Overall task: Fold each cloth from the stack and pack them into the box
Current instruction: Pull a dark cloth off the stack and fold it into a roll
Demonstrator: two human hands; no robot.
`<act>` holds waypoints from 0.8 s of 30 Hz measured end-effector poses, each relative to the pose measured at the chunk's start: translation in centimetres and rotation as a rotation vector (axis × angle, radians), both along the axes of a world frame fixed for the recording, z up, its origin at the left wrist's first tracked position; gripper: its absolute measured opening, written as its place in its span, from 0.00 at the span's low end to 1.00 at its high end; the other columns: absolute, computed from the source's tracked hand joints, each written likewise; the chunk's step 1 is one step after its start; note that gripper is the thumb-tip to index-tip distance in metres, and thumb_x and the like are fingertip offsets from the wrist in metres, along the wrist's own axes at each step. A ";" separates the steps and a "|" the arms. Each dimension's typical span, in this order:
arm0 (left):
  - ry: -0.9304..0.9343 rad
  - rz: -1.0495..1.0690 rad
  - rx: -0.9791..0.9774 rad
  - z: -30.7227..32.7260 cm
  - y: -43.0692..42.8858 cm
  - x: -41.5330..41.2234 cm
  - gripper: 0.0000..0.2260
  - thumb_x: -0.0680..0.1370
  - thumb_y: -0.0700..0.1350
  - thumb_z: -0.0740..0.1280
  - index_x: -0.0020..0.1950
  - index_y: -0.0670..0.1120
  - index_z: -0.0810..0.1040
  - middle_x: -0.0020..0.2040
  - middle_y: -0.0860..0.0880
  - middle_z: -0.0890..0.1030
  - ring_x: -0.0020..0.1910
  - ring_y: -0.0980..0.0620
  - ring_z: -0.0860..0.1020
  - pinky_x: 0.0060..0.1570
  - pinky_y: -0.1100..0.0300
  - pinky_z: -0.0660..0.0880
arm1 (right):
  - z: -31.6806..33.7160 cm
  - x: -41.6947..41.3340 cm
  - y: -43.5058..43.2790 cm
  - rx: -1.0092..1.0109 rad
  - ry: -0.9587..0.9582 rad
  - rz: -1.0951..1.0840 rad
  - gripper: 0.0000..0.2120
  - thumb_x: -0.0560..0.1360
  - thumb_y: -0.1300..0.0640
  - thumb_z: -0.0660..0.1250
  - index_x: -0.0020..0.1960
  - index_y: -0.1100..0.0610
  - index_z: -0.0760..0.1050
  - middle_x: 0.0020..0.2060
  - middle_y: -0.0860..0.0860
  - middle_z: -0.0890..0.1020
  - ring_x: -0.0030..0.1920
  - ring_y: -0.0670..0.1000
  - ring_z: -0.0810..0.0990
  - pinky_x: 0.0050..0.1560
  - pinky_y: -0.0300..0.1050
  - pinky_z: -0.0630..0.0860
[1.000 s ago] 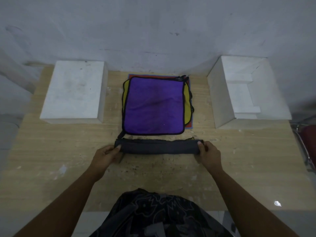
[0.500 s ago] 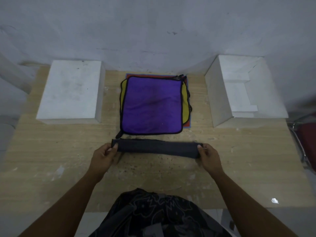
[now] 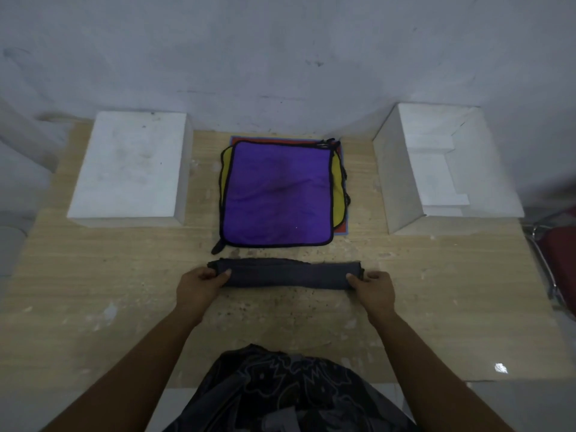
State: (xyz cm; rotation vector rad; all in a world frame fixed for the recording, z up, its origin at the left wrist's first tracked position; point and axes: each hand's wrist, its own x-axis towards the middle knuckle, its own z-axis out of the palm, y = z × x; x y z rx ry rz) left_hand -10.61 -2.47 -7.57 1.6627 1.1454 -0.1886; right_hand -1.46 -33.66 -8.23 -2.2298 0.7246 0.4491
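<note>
A dark grey cloth, folded into a long narrow strip, lies across the wooden table in front of me. My left hand pinches its left end and my right hand pinches its right end. Behind it sits the stack of cloths: a purple one on top, with yellow, red and blue edges showing under it. An open white box stands at the back right, its inside showing white foam steps.
A closed white foam block or lid rests at the back left. A grey wall runs right behind the table. A metal chair frame with a red seat stands off the table's right edge.
The strip's right end had dipped toward me half a second ago and now lies level again. Both hands keep their hold on its ends; the stack and boxes have not moved.
</note>
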 end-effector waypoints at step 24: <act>-0.057 -0.101 -0.260 0.3 0.9 -1.4 0.16 0.77 0.42 0.68 0.63 0.39 0.74 0.55 0.42 0.79 0.52 0.45 0.77 0.51 0.52 0.75 | 2.2 0.5 -0.9 0.024 0.105 0.218 0.06 0.69 0.60 0.72 0.44 0.61 0.79 0.41 0.58 0.82 0.43 0.57 0.81 0.42 0.50 0.76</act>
